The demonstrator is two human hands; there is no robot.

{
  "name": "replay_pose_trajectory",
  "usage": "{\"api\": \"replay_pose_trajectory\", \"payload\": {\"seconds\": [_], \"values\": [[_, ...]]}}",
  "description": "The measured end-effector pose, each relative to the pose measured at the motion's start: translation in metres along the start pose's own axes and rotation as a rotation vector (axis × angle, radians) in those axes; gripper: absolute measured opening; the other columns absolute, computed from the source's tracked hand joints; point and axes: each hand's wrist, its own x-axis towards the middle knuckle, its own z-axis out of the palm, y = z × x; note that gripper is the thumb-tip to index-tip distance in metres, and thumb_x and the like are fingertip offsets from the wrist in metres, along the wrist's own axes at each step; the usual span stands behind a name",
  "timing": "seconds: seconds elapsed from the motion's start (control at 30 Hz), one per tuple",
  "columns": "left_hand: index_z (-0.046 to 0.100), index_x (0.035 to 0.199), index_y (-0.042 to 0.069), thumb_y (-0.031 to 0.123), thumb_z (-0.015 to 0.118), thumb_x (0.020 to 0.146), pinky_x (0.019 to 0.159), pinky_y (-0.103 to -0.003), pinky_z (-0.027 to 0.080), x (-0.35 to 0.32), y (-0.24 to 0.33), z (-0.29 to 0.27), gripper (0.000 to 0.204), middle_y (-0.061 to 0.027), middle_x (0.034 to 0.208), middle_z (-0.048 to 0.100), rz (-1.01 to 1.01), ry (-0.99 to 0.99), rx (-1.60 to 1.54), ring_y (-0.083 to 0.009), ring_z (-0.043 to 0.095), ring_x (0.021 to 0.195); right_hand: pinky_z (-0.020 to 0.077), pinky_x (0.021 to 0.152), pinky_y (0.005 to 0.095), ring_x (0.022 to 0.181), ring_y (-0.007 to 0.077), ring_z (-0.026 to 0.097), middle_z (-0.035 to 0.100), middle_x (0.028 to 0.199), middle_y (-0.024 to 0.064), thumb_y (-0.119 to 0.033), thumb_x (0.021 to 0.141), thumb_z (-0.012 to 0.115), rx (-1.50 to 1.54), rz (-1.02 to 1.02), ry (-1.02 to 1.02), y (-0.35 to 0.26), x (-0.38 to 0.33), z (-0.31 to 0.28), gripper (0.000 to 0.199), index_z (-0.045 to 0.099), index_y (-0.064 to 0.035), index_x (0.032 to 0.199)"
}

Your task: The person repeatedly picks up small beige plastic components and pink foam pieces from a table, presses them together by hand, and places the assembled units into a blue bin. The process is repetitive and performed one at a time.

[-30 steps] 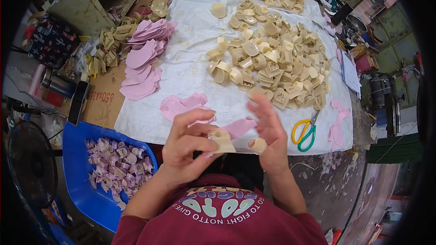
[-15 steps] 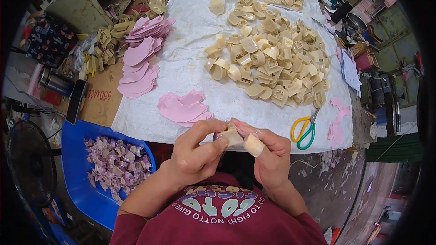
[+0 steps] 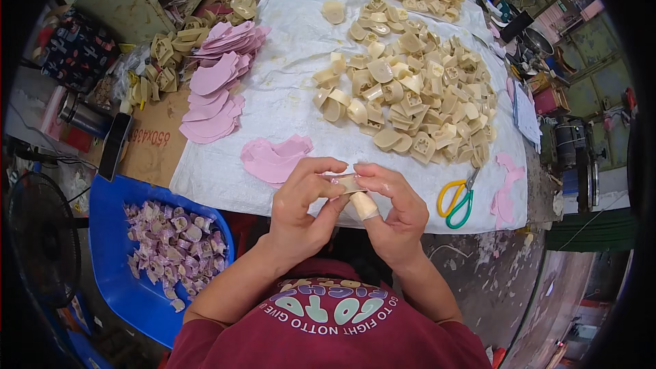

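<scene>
Over the table's near edge, both hands close on one beige plastic shoe heel (image 3: 351, 184) with pink covering material along it. My left hand (image 3: 301, 208) pinches its left end between thumb and fingers. The fingers of my right hand (image 3: 396, 208) press on its far right side. A beige finger cover (image 3: 363, 206) wraps the right thumb, which lies against the heel's near side. Fingers hide much of the heel. Just beyond my left hand lies a small stack of curved pink pieces (image 3: 273, 157).
A large heap of beige heels (image 3: 424, 96) covers the table's middle right. Taller stacks of pink pieces (image 3: 212, 89) lie at left. Scissors (image 3: 456, 201) with yellow and green handles rest near the right front, beside pink scraps (image 3: 506, 188). A blue tub (image 3: 113, 260) below left holds pink-covered heels.
Both hands have risen slightly toward the table and drawn closer together. The heel has turned in the fingers, and the right fingers now lie over its far edge.
</scene>
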Motion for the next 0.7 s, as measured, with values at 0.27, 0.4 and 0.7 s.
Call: {"api": "replay_pose_trajectory", "payload": {"seconds": [0.27,0.4,0.7], "values": [[0.058,0.094,0.001,-0.007,0.063,0.084,0.078,-0.029,0.055,0.005,-0.004,0.004,0.014,-0.0139,0.116,0.053,-0.280,-0.039,-0.267,-0.0180,0.064,0.093,0.0438,0.095,0.0421,0.113,0.0330,0.056,0.066,0.105,0.0126,-0.004,0.077,0.068,0.085,0.066,-0.047,0.010,0.006,0.005,0.015,0.063,-0.0039,0.091],[0.058,0.093,0.003,-0.003,0.065,0.083,0.073,-0.030,0.057,0.009,-0.002,0.002,0.014,-0.0106,0.106,0.059,-0.545,-0.007,-0.452,-0.0171,0.065,0.088,0.0410,0.098,0.0431,0.117,0.0328,0.053,0.066,0.106,0.0125,-0.007,0.080,0.067,0.336,0.268,-0.137,0.022,0.009,-0.002,0.012,0.064,-0.0034,0.091],[0.057,0.094,0.004,0.004,0.067,0.085,0.065,-0.028,0.057,0.007,-0.005,-0.003,0.014,-0.0048,0.096,0.061,-0.789,-0.009,-0.567,-0.0143,0.064,0.083,0.0326,0.105,0.0451,0.122,0.0342,0.049,0.067,0.106,0.0110,-0.006,0.081,0.064,0.098,0.162,-0.109,0.028,0.004,-0.001,0.012,0.065,-0.0054,0.092]]}}
